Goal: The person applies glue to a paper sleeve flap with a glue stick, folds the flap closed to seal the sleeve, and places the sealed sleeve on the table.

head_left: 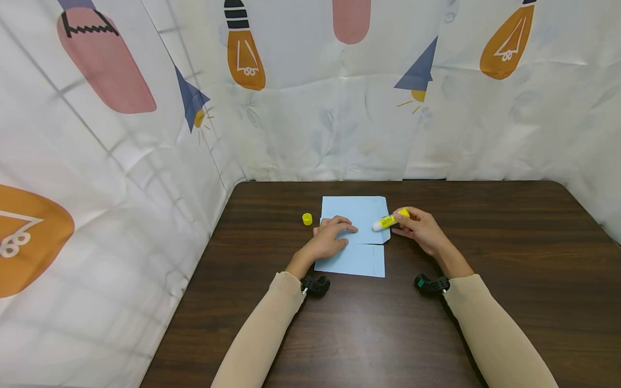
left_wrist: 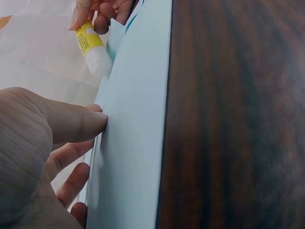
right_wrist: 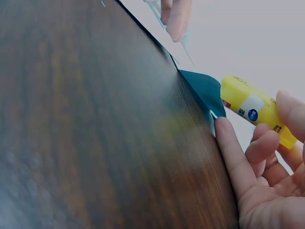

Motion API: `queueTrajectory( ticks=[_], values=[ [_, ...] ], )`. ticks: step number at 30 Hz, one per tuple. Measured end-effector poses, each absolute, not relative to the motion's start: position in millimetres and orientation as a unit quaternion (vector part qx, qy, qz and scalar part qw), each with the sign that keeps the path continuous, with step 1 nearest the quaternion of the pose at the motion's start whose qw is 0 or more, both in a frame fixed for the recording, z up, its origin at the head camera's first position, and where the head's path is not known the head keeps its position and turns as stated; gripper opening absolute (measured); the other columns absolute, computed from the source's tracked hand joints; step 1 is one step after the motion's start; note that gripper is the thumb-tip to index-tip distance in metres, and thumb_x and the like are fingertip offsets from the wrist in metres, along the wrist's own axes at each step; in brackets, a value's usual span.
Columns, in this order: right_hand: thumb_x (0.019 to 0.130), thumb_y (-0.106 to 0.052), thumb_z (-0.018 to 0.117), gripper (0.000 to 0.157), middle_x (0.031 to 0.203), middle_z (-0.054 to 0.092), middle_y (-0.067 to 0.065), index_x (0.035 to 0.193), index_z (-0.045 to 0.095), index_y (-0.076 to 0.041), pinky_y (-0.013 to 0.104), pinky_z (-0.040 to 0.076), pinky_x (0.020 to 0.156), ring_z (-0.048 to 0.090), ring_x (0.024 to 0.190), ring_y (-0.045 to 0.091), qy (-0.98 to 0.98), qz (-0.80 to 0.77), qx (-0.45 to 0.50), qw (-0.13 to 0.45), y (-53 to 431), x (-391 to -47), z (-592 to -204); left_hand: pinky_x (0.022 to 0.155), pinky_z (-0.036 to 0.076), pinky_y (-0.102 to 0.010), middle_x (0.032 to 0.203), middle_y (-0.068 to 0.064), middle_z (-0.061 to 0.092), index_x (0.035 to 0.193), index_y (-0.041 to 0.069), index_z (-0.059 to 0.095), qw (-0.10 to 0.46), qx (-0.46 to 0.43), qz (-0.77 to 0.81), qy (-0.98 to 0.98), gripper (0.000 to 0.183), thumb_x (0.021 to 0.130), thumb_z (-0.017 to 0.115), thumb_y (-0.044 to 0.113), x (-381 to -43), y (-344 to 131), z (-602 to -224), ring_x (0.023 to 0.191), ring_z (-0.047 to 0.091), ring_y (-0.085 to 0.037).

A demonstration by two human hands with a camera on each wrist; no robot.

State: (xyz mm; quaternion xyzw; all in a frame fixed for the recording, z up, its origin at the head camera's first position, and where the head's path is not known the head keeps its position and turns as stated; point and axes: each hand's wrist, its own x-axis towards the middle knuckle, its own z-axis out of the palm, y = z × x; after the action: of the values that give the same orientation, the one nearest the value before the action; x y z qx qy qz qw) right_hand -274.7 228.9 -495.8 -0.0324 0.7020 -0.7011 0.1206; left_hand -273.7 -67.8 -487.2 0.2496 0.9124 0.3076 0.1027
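Before us is the brown tabletop (head_left: 558,231), and near its far edge, nearer the left corner than the right, lies the blue paper (head_left: 356,207), with a flap (right_wrist: 202,90) raised along its right edge. Our left hand (head_left: 331,237) rests on the paper's left part, fingers spread and holding nothing. Our right hand (head_left: 421,231) pinches the yellow glue stick (head_left: 390,220) between thumb and fingers, white end toward the paper's right part; we cannot tell whether that end touches. To glue well, we would press the sheet flat close to the stroke, draw the stick lightly along the flap, running outward so the thin edge does not buckle, and spare the tabletop. Smallest is the yellow cap (head_left: 307,219), left of the paper toward the tabletop's far left corner, well clear of our strokes.
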Motion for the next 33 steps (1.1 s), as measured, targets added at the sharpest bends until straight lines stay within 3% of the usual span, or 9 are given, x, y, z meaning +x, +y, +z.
queueTrajectory(
  ticks=[10, 21, 33],
  values=[
    [0.104, -0.029, 0.059, 0.049, 0.089, 0.051, 0.000, 0.138, 0.049, 0.005, 0.032, 0.060, 0.086, 0.052, 0.079, 0.010, 0.708, -0.700, -0.023, 0.089, 225.4, -273.0, -492.8, 0.102, 0.025, -0.055, 0.153, 0.000, 0.048, 0.136, 0.023, 0.066, 0.099, 0.255, 0.303, 0.913, 0.035, 0.102, 0.059, 0.015, -274.2, -67.2, -486.5, 0.140, 0.035, -0.034],
    [0.106, -0.022, 0.055, 0.050, 0.095, 0.056, 0.003, 0.149, 0.043, 0.002, 0.032, 0.061, 0.083, 0.056, 0.075, 0.009, 0.707, -0.702, 0.002, 0.088, 225.7, -276.1, -495.1, 0.100, 0.025, -0.055, 0.153, 0.000, 0.048, 0.136, 0.024, 0.066, 0.098, 0.253, 0.292, 0.917, 0.035, 0.102, 0.059, 0.016, -274.1, -67.2, -487.1, 0.139, 0.035, -0.034],
    [0.105, -0.025, 0.058, 0.049, 0.089, 0.057, 0.001, 0.143, 0.048, 0.004, 0.034, 0.061, 0.083, 0.054, 0.076, 0.010, 0.718, -0.689, -0.010, 0.096, 227.1, -274.0, -491.1, 0.100, 0.025, -0.054, 0.153, 0.000, 0.048, 0.136, 0.023, 0.065, 0.099, 0.254, 0.295, 0.916, 0.035, 0.102, 0.059, 0.016, -273.8, -67.4, -487.5, 0.138, 0.035, -0.034]
  ],
)
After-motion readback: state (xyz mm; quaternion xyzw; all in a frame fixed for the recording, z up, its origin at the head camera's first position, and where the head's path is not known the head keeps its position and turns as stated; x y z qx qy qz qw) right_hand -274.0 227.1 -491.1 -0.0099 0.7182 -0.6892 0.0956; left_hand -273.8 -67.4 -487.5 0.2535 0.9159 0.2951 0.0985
